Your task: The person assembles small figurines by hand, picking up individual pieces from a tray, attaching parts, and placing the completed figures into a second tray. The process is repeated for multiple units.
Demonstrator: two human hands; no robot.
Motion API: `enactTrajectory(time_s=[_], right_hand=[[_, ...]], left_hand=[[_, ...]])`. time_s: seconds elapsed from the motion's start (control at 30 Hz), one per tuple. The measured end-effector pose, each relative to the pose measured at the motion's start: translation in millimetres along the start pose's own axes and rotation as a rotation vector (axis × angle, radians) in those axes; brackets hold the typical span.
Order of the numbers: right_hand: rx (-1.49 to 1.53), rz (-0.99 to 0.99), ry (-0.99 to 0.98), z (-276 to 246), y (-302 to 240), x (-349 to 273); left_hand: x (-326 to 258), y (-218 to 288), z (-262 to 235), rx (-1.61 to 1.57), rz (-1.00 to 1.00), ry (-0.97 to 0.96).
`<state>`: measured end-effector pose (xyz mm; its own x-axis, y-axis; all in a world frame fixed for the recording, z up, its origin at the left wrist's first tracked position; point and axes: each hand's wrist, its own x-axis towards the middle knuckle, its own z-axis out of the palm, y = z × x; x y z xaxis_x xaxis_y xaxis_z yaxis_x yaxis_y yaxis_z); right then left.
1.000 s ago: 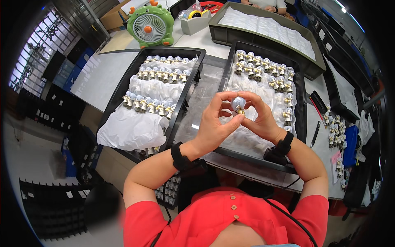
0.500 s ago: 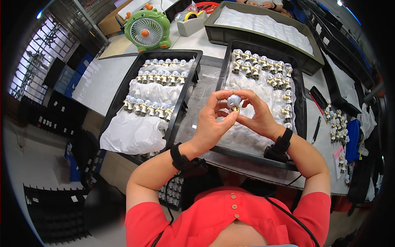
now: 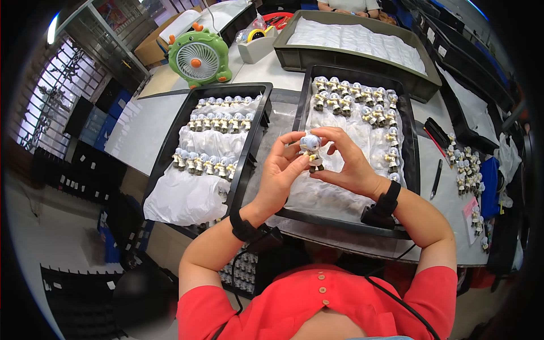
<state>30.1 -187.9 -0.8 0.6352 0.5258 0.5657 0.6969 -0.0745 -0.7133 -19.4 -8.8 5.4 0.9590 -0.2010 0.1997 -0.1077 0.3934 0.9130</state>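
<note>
Centre frame | our left hand [image 3: 279, 170] and right hand [image 3: 347, 164] both grasp one small blue-haired figurine [image 3: 311, 151] | held above right black tray [image 3: 412, 153] of figurines.

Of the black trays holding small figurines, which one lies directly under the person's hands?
The right-hand black tray, with figurines along its far and right edges; the left black tray sits off to the side.

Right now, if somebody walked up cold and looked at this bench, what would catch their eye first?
Probably the small pale-haired figurine held up in the middle, pinched between the left hand and the right hand. Under it, two black trays, the left tray and the right tray, carry rows of similar figurines on white wrap. At the back left stands a green fan.
</note>
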Motion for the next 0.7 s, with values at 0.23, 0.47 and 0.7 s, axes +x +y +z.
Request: enactTrajectory(time_s=[0.23, 0.47, 0.7], right_hand=[[0.008, -0.019, -0.003, -1.7, 1.4, 1.5], [0.017, -0.033, 0.007, -1.7, 2.2, 1.5], [0.041, 0.011, -0.027, -3.8, 1.8, 1.2]], left_hand=[[0.4, -3.2, 1.0, 0.080, 0.076, -0.063], [-0.4, -5.8, 1.2, 0.140, 0.108, -0.090], [1.3, -4.6, -1.6, 0.083, 0.080, -0.062]])
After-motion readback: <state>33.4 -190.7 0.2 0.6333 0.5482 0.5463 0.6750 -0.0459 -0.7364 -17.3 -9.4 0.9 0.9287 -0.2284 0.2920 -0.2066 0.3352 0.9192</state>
